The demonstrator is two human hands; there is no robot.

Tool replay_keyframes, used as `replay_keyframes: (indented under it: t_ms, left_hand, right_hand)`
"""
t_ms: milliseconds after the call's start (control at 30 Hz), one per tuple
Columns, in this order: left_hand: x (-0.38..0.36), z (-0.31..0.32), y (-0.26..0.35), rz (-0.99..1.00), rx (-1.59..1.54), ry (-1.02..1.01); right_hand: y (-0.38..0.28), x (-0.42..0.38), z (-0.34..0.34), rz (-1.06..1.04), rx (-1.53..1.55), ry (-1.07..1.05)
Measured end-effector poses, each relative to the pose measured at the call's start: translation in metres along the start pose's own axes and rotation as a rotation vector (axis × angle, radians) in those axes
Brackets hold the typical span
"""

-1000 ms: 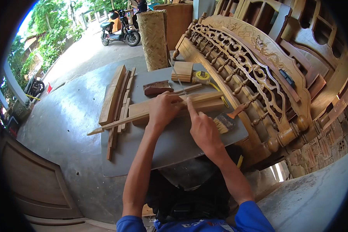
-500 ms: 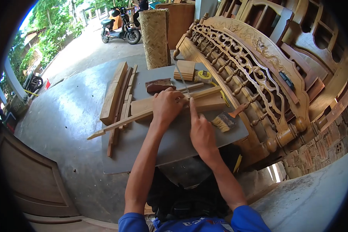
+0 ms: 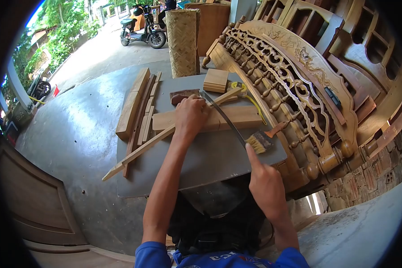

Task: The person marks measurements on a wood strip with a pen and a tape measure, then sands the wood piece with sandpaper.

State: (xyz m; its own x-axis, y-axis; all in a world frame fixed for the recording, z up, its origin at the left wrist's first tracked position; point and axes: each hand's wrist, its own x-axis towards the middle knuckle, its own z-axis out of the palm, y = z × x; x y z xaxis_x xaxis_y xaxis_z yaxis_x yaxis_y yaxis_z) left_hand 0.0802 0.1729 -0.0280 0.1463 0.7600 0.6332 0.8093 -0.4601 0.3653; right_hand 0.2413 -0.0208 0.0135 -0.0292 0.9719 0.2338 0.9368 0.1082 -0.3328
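Observation:
My left hand [image 3: 191, 117] is closed round a thin wooden strip [image 3: 140, 149], pressing it against a thicker wooden beam [image 3: 243, 118] on the grey table board [image 3: 165, 181]. The strip slants across the beam, its pointed near end past the board's left side. In my right hand [image 3: 267, 185] is a saw [image 3: 230, 121] with a long, narrow dark blade; its handle is hidden in the fist. My index finger stretches along the blade, which crosses the strip just right of my left hand. A dark brown wooden block [image 3: 178, 96] lies beyond my left knuckles.
A brush [image 3: 260, 142] lies at the board's right, with a tape measure [image 3: 235, 85] and wooden block [image 3: 215, 80] farther back. Long timbers [image 3: 133, 105] line the left. A carved wooden panel [image 3: 295, 76] leans at right. A rolled woven mat [image 3: 183, 42] and motorbike [image 3: 145, 31] stand behind.
My right hand has drawn back toward me and to the right, baring more of the saw blade. The strip's far end points farther up; my left hand keeps its hold.

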Motion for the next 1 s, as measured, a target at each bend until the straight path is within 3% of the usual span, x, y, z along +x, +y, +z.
replay_keyframes:
  t_ms: [100,433,533,667,767,900,1000]
  left_hand:
    - [0.000,-0.008,-0.002,-0.097,-0.162,-0.121]
    - [0.005,-0.015,0.002,-0.100,-0.114,-0.168]
    - [-0.002,-0.007,-0.004,-0.036,-0.174,-0.081]
    - [0.000,-0.010,0.000,-0.080,-0.143,-0.110]
    - [-0.001,-0.008,-0.001,-0.080,-0.140,-0.130]
    - [-0.002,-0.008,-0.002,-0.038,-0.136,-0.103]
    - [0.003,-0.012,0.000,-0.066,-0.135,-0.122]
  right_hand:
    - [0.004,0.031,0.006,-0.050,0.052,0.020]
    - [-0.015,0.141,0.064,-0.123,0.084,0.107]
    - [-0.011,0.096,0.053,-0.102,0.080,0.110]
    - [-0.003,-0.012,0.020,-0.010,0.012,-0.008]
    - [-0.002,-0.009,0.015,-0.006,0.002,-0.027]
    - [-0.012,0.089,0.053,-0.114,0.024,0.129]
    - [-0.025,0.123,0.065,-0.071,0.061,0.178]
